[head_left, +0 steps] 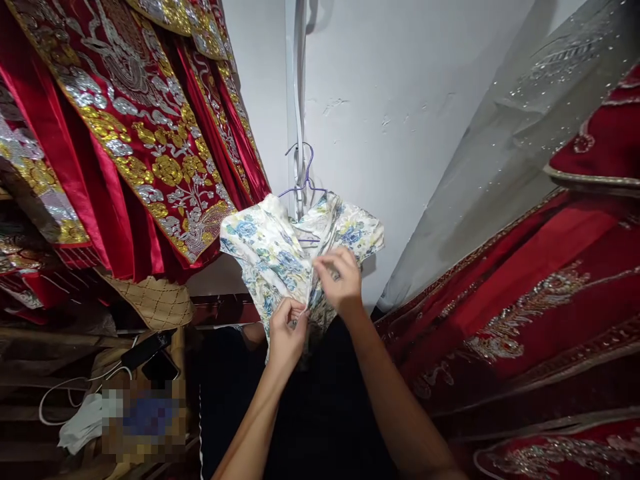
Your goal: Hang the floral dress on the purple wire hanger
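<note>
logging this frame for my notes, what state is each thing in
white blue-floral fabric garment: hanging on hanger, front edges pinched by both hands
purple wire hanger: hooked up at the wall, carrying the garment
left hand: closed on garment edge
right hand: closed on garment edge
red gold-embroidered robes: hanging, untouched
black phone: lying flat, white cable beside it

A purple wire hanger (303,180) on the wall carries the floral garment (273,250).

Floral dress (280,257) on a wire hanger (305,180) against the wall (400,100), embroidered robes (130,133) hanging to its left, embroidered gowns (525,307) to its right, both hands just below the hanger.
</note>
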`<action>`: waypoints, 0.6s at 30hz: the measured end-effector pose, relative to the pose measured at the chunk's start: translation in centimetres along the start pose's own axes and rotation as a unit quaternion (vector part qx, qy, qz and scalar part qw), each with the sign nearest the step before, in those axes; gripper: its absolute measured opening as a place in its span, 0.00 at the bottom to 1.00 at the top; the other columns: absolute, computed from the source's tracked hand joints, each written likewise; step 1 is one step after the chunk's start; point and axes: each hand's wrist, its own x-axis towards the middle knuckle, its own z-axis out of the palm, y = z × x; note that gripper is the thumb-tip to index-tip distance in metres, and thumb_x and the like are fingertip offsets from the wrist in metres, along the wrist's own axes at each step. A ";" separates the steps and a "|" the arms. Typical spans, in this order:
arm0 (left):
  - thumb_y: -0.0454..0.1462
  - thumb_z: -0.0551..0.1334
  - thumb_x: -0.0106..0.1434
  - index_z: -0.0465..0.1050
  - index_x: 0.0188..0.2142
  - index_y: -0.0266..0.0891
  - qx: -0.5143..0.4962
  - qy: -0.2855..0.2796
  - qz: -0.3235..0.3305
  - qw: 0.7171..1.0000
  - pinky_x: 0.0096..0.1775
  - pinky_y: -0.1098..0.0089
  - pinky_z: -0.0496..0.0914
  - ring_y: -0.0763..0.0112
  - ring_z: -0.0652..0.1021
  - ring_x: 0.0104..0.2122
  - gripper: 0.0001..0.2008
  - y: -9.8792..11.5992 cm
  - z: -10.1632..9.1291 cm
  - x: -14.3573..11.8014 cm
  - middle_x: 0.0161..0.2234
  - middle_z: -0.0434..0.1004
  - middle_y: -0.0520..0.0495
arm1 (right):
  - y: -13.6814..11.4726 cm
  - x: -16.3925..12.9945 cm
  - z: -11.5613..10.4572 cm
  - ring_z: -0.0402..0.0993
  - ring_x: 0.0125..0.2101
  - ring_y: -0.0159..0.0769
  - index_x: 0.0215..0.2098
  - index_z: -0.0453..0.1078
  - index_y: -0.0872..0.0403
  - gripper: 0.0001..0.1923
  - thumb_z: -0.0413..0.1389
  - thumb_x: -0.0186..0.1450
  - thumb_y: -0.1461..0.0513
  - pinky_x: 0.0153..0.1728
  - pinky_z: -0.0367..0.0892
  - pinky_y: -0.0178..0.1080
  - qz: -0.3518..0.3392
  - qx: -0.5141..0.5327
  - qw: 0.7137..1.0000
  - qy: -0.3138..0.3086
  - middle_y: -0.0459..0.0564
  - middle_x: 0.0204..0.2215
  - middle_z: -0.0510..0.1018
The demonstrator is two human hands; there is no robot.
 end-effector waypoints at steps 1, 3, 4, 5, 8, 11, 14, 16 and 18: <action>0.38 0.61 0.64 0.70 0.34 0.41 0.004 -0.012 -0.005 1.000 0.38 0.68 0.69 0.67 0.74 0.34 0.04 -0.2 -0.1 -0.2 0.33 0.71 0.48 | 0.6 2.2 0.3 0.70 0.40 0.45 0.34 0.74 0.49 0.06 0.56 0.68 0.58 0.41 0.71 0.48 -0.013 -0.009 1.000 0.020 0.51 0.34 0.73; 0.36 0.60 0.64 0.69 0.31 0.41 0.019 -0.035 -0.007 0.999 0.37 0.69 0.68 0.68 0.72 0.33 0.04 -0.6 0.0 -0.5 0.32 0.70 0.49 | 1.5 6.6 0.8 0.70 0.42 0.46 0.35 0.74 0.50 0.07 0.55 0.68 0.58 0.43 0.70 0.51 -0.042 -0.034 0.997 0.046 0.52 0.36 0.71; 0.36 0.60 0.63 0.68 0.31 0.41 0.028 -0.044 -0.006 0.999 0.36 0.69 0.67 0.68 0.72 0.32 0.04 -0.8 0.0 -0.7 0.31 0.69 0.50 | 1.8 8.5 1.0 0.69 0.44 0.47 0.36 0.74 0.50 0.08 0.54 0.69 0.58 0.45 0.69 0.53 -0.056 -0.050 0.996 0.053 0.52 0.37 0.71; 0.35 0.59 0.63 0.68 0.30 0.41 0.039 -0.052 -0.003 0.998 0.36 0.70 0.66 0.69 0.71 0.32 0.05 -0.9 0.1 -0.7 0.31 0.69 0.50 | 1.9 10.1 1.1 0.68 0.45 0.49 0.37 0.74 0.50 0.08 0.53 0.69 0.58 0.47 0.68 0.54 -0.066 -0.062 0.994 0.053 0.53 0.37 0.70; 0.35 0.61 0.62 0.68 0.30 0.41 0.068 -0.089 0.004 0.994 0.35 0.70 0.66 0.69 0.70 0.30 0.05 -0.2 -0.3 0.3 0.29 0.68 0.51 | 1.6 12.3 1.1 0.66 0.47 0.51 0.41 0.74 0.50 0.09 0.51 0.70 0.60 0.49 0.66 0.56 -0.095 -0.088 0.991 0.028 0.54 0.39 0.68; 0.38 0.63 0.63 0.73 0.40 0.41 0.060 -0.093 0.050 0.993 0.39 0.68 0.68 0.67 0.74 0.34 0.06 2.8 -1.2 3.7 0.33 0.73 0.49 | 0.7 11.4 0.6 0.66 0.47 0.50 0.43 0.73 0.50 0.10 0.50 0.70 0.62 0.49 0.66 0.56 -0.112 -0.096 0.989 0.008 0.54 0.40 0.68; 0.40 0.59 0.69 0.68 0.58 0.44 0.041 -0.034 0.172 0.984 0.46 0.65 0.70 0.65 0.76 0.40 0.19 7.3 -2.1 8.9 0.42 0.76 0.45 | 0.0 10.0 0.0 0.68 0.45 0.48 0.42 0.73 0.48 0.08 0.51 0.70 0.61 0.49 0.67 0.55 -0.113 -0.074 0.991 0.014 0.52 0.38 0.69; 0.40 0.57 0.71 0.67 0.60 0.45 0.071 -0.009 0.246 0.966 0.47 0.64 0.70 0.66 0.76 0.41 0.19 9.8 -2.5 12.4 0.46 0.75 0.44 | -0.2 9.7 -0.5 0.69 0.44 0.46 0.41 0.73 0.48 0.08 0.52 0.70 0.60 0.48 0.68 0.54 -0.111 -0.051 0.992 0.022 0.51 0.37 0.70; 0.40 0.57 0.71 0.74 0.52 0.43 0.112 -0.003 0.300 0.947 0.48 0.65 0.69 0.66 0.75 0.43 0.14 11.5 -2.6 15.1 0.44 0.75 0.44 | -0.1 9.7 -0.7 0.70 0.44 0.45 0.41 0.74 0.48 0.07 0.53 0.70 0.59 0.47 0.69 0.53 -0.115 -0.031 0.992 0.030 0.51 0.37 0.71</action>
